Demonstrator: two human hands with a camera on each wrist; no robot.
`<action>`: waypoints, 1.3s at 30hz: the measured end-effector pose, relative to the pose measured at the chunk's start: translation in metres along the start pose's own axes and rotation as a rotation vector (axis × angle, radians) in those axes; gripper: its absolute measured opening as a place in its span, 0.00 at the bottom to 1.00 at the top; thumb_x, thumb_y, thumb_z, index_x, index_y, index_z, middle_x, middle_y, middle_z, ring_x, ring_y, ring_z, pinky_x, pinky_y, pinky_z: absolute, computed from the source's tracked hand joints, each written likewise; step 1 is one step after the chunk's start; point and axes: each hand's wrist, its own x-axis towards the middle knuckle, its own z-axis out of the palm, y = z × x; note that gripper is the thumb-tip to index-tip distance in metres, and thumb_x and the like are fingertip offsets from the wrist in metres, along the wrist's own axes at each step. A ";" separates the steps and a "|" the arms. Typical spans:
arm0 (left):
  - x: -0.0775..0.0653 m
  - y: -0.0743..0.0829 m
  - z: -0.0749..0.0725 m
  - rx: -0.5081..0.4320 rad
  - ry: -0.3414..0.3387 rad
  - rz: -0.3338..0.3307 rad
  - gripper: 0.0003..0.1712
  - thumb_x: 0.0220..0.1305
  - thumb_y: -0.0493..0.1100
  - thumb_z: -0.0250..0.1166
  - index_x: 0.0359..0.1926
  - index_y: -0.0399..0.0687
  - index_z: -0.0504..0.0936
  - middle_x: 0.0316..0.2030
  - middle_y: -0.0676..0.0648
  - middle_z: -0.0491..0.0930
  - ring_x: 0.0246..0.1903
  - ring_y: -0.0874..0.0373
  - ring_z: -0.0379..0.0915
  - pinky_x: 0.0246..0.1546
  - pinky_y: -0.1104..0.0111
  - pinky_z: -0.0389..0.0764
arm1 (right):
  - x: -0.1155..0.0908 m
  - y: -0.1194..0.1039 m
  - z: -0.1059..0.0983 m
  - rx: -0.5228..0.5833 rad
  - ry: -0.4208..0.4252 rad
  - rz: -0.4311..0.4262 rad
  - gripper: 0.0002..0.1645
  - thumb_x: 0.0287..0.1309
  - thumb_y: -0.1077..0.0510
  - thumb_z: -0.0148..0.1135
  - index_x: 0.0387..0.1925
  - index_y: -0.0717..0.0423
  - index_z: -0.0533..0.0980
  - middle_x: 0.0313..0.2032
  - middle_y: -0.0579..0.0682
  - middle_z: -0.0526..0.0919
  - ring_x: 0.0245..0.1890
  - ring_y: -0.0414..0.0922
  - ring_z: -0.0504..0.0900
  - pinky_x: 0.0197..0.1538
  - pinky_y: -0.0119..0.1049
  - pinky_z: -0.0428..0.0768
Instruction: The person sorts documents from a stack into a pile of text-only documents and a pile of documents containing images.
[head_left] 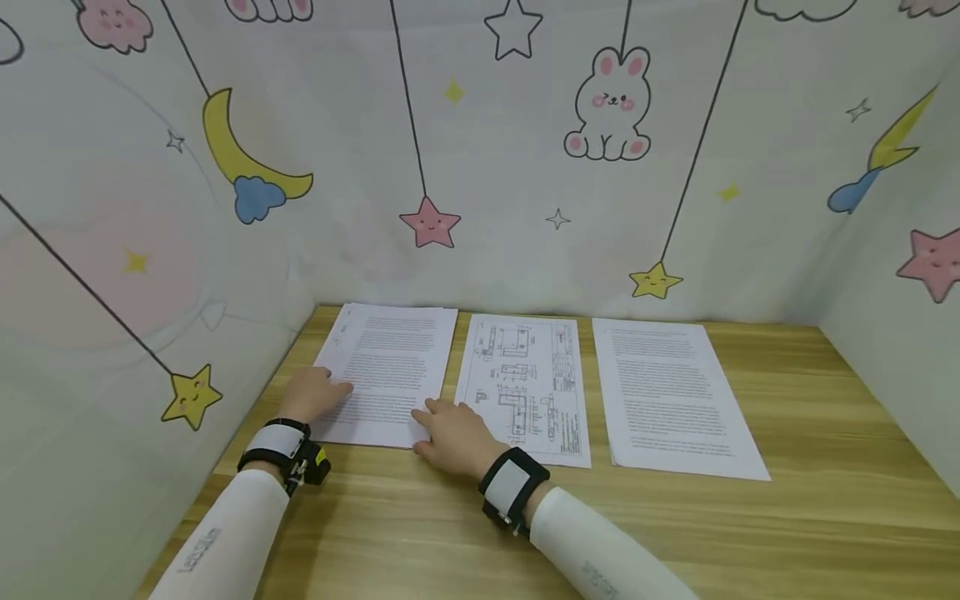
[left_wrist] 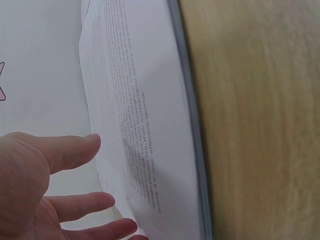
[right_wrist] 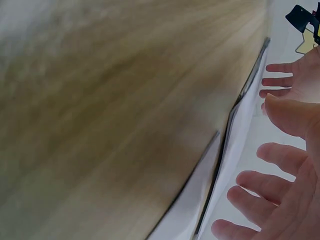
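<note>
A stack of printed text pages (head_left: 396,354) lies at the left of the table. My left hand (head_left: 311,395) is at the stack's left edge, thumb and fingers spread apart; in the left wrist view the stack (left_wrist: 165,95) shows several layers along its near edge. By the stack's lower right corner is my right hand (head_left: 457,435), fingers stretched out. Both hands have nothing gripped, and whether the fingertips press the paper is hard to tell. Partly behind the right hand lies a sheet with technical drawings (head_left: 551,358).
To the right lie more printed text pages (head_left: 663,392), slightly turned. The wooden table (head_left: 817,467) meets a cloth backdrop (head_left: 517,167) with cartoon prints behind and at both sides. A strap with a small camera (head_left: 288,450) sits on each wrist.
</note>
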 end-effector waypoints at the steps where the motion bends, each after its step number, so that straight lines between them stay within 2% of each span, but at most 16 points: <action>1: 0.000 -0.001 0.001 0.002 0.000 -0.006 0.36 0.66 0.49 0.56 0.61 0.20 0.69 0.60 0.21 0.70 0.60 0.28 0.70 0.57 0.44 0.75 | 0.001 -0.001 0.002 -0.007 -0.012 -0.003 0.31 0.65 0.43 0.60 0.66 0.48 0.73 0.66 0.53 0.75 0.68 0.48 0.73 0.67 0.51 0.74; 7: 0.002 -0.003 0.004 0.012 0.005 -0.031 0.36 0.66 0.50 0.57 0.61 0.21 0.70 0.60 0.21 0.71 0.58 0.29 0.71 0.55 0.45 0.77 | 0.003 -0.004 0.009 -0.017 -0.055 -0.020 0.31 0.66 0.43 0.59 0.66 0.48 0.73 0.68 0.52 0.74 0.69 0.48 0.71 0.68 0.52 0.72; 14: 0.004 -0.002 0.005 0.026 0.017 -0.027 0.34 0.65 0.51 0.59 0.57 0.21 0.73 0.53 0.23 0.77 0.44 0.37 0.78 0.41 0.52 0.80 | 0.004 -0.005 0.010 -0.049 -0.090 -0.065 0.29 0.66 0.43 0.58 0.65 0.49 0.74 0.61 0.51 0.77 0.66 0.48 0.75 0.66 0.50 0.74; 18: 0.007 -0.001 0.006 0.013 0.005 -0.037 0.35 0.65 0.52 0.58 0.57 0.21 0.73 0.53 0.24 0.77 0.41 0.40 0.77 0.39 0.54 0.80 | 0.005 -0.005 0.009 -0.052 -0.122 -0.061 0.29 0.66 0.43 0.58 0.65 0.49 0.74 0.60 0.50 0.78 0.66 0.48 0.74 0.66 0.50 0.74; 24: 0.011 -0.003 0.004 0.009 0.001 -0.061 0.37 0.66 0.53 0.57 0.60 0.21 0.70 0.56 0.23 0.75 0.46 0.37 0.77 0.44 0.51 0.79 | 0.007 -0.007 0.007 -0.041 -0.159 -0.053 0.31 0.66 0.43 0.58 0.67 0.49 0.72 0.64 0.51 0.75 0.69 0.49 0.71 0.68 0.48 0.71; 32: 0.011 -0.002 0.000 -0.023 0.012 -0.068 0.37 0.67 0.55 0.58 0.54 0.20 0.74 0.46 0.25 0.79 0.34 0.45 0.75 0.27 0.64 0.74 | 0.006 -0.008 0.003 -0.004 -0.193 -0.039 0.33 0.66 0.44 0.58 0.69 0.50 0.69 0.72 0.53 0.68 0.73 0.51 0.66 0.72 0.50 0.67; 39: 0.013 -0.001 0.001 -0.096 -0.025 -0.099 0.41 0.68 0.59 0.57 0.60 0.20 0.70 0.49 0.25 0.77 0.36 0.47 0.74 0.28 0.68 0.72 | 0.006 -0.006 0.003 0.005 -0.210 -0.029 0.33 0.67 0.44 0.57 0.70 0.50 0.68 0.73 0.54 0.66 0.74 0.51 0.65 0.73 0.51 0.65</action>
